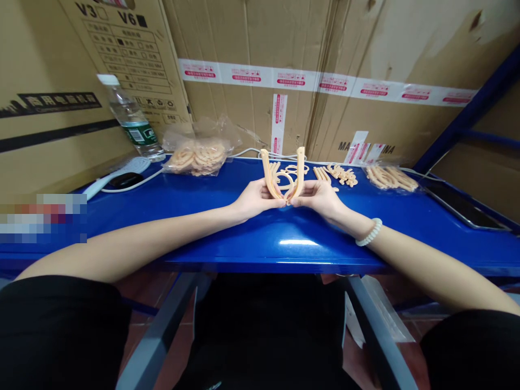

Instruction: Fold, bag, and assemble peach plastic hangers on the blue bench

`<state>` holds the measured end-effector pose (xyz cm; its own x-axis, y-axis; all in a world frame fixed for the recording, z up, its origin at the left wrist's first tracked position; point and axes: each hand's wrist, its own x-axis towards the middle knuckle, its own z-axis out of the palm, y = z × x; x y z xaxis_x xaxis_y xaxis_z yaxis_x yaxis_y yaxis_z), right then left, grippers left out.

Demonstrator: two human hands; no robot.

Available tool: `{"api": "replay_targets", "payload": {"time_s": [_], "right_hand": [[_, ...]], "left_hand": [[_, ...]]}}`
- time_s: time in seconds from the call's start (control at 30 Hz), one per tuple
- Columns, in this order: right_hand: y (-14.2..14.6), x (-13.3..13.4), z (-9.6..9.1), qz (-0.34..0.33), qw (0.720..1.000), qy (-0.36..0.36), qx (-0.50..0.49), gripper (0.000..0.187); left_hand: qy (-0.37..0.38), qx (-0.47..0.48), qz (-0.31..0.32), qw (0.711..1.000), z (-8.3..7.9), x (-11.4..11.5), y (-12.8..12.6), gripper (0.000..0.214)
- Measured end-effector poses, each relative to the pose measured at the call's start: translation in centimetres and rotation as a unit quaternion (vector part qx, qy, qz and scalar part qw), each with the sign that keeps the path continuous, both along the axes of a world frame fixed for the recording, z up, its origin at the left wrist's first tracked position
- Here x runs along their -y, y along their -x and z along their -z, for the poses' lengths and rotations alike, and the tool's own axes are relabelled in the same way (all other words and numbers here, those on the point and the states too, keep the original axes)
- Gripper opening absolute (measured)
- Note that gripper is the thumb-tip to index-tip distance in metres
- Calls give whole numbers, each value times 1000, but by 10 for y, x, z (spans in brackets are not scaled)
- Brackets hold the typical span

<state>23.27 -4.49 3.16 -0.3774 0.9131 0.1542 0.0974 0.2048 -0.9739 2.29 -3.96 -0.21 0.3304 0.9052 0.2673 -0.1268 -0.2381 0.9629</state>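
My left hand (260,196) is closed on the left side of a beige curved strip piece (268,170). My right hand (314,196) grips the right side, another beige curved strip (300,168), and the two sides make an upright U above the table. At the bottom the fingertips almost meet; whether the sides are joined there I cannot tell. Just behind the hands lie a beige ring-shaped piece (284,176) and several straight beige strips (320,174). To their right is a small heap of short beige pieces (343,175).
Clear bags of beige parts sit at the back left (199,156) and right (390,177). A water bottle (136,127), a dark mouse-like object (127,179) and a white cable are at left. A dark tablet-like device (465,205) lies right. Cardboard boxes (252,38) wall off the blue table (227,238).
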Motion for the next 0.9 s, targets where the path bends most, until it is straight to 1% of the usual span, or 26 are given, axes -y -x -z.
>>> {"api": "replay_targets", "payload": {"time_s": [0.07, 0.17, 0.33, 0.4, 0.5, 0.6, 0.67, 0.73, 0.8, 0.9], "right_hand": [[2, 2, -1, 17, 1000, 15, 1, 42], [5, 3, -1, 40, 999, 27, 0, 43], [6, -4, 0, 92, 995, 14, -23, 42], [-1, -12, -4, 95, 995, 6, -39, 43], [-23, -24, -19, 59, 997, -39, -27, 44], [-50, -32, -40, 45, 989, -131, 48, 44], [-65, -34, -51, 55, 970, -197, 129, 45], [-74, -34, -59, 68, 941, -249, 219, 44], [-79, -35, -62, 71, 912, -280, 291, 43], [-83, -39, -64, 45, 876, -320, 358, 37]], "left_hand": [[0, -3, 1, 1000, -1, 0, 0, 44], [18, 16, -3, 1000, -2, 1, -2, 46], [33, 44, -25, 998, -9, 1, -3, 43], [34, 51, -34, 998, -14, -2, -1, 39], [55, 77, -45, 995, -21, -12, 8, 30], [84, 96, -59, 990, -26, -27, 19, 20], [86, 93, -63, 990, -27, -37, 25, 16], [80, 80, -60, 992, -28, -46, 32, 13], [80, 61, -54, 993, -28, -53, 39, 10], [79, 34, -42, 995, -28, -61, 51, 12]]}}
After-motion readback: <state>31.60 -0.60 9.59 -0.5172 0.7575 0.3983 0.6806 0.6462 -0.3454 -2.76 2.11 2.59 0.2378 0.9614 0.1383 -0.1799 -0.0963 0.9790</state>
